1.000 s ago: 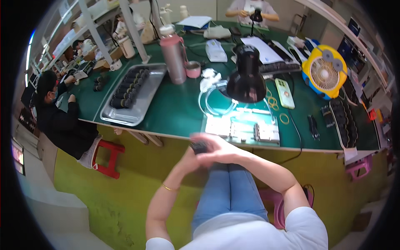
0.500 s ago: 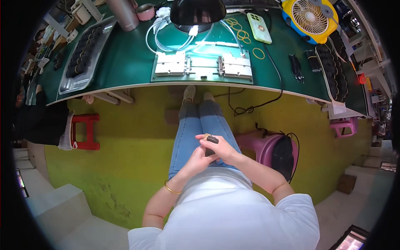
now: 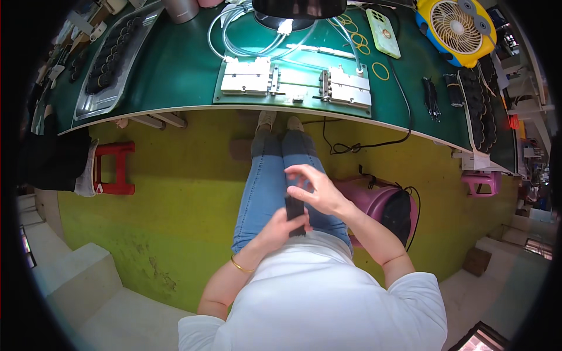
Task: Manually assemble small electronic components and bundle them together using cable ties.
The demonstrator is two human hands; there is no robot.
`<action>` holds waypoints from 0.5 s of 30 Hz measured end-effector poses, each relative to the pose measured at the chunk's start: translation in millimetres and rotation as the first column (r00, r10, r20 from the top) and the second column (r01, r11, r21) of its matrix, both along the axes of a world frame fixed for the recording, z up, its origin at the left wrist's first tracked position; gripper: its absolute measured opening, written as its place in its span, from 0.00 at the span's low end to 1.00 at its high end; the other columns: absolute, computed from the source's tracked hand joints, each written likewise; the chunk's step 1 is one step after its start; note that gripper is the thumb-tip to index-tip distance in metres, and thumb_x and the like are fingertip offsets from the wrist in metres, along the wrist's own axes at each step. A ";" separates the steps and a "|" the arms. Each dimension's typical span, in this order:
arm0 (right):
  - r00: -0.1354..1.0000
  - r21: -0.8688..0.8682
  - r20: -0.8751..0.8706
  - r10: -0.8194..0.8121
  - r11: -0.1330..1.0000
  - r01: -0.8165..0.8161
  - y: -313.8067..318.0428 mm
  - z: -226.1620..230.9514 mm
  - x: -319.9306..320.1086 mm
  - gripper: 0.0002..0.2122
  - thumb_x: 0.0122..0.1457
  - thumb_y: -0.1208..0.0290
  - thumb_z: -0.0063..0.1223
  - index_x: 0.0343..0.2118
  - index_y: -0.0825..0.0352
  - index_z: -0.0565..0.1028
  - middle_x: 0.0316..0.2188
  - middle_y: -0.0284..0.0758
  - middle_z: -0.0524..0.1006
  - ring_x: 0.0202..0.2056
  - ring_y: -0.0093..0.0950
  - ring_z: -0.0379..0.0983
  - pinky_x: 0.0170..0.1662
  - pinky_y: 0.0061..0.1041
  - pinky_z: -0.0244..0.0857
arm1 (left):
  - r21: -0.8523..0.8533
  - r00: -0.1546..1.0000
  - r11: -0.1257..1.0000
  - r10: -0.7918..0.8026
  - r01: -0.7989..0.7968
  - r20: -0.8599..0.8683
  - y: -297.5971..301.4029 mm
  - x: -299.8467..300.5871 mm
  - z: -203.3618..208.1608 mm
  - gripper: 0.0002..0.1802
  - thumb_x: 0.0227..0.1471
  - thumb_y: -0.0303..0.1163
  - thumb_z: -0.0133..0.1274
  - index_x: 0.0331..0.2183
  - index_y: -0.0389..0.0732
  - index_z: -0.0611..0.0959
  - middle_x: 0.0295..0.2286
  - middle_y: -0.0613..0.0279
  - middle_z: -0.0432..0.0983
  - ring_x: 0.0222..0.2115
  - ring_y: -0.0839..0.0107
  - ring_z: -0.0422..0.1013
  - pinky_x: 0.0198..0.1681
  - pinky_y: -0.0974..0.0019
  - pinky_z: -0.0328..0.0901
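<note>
Over my lap, my left hand (image 3: 282,227) is closed around a dark, narrow bundle (image 3: 295,210), which looks like short black cables. It stands lengthwise between my thumb and fingers, with a ragged end toward my waist. My right hand (image 3: 314,190) is just above the bundle's far end, thumb and fingers apart. I see nothing held in it. Whether its fingertips brush the bundle is hard to tell.
On the green bench ahead sits a metal fixture (image 3: 293,88) with two blocks under a black lamp (image 3: 298,9). Nearby are yellow rubber bands (image 3: 380,71), a phone (image 3: 383,34), a fan (image 3: 456,26), black cable bundles (image 3: 431,99) and a tray (image 3: 88,108) of black coils. A pink stool (image 3: 366,202) stands right.
My hands were together around the bundle, a yellowish band near my right fingers. My right hand has since lifted off and spread its fingers, leaving the bundle in my left. The view has shifted slightly.
</note>
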State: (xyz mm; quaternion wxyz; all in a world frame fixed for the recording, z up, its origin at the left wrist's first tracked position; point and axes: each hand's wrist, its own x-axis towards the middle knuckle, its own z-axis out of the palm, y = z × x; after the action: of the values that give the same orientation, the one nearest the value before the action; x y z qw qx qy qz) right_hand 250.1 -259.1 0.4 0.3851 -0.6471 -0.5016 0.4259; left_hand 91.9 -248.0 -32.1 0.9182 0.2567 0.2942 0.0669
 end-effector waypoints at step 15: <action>0.817 -0.025 -0.452 -0.359 0.920 0.391 60.0 27.6 18.6 0.07 0.55 0.73 0.47 0.26 0.71 0.73 0.12 0.27 0.68 0.10 0.12 0.59 0.12 0.11 0.53 | 0.052 0.859 0.899 0.396 -0.434 0.324 81.6 70.2 14.2 0.10 0.44 0.22 0.51 0.33 0.35 0.71 0.25 0.62 0.69 0.23 0.73 0.68 0.28 0.71 0.65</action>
State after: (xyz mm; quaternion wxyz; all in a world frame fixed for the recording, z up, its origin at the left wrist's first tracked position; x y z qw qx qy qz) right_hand 268.7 -199.1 28.0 0.5883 -0.6038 -0.2765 0.4614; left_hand 162.1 -166.4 -17.9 0.8987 0.2298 0.1926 0.3200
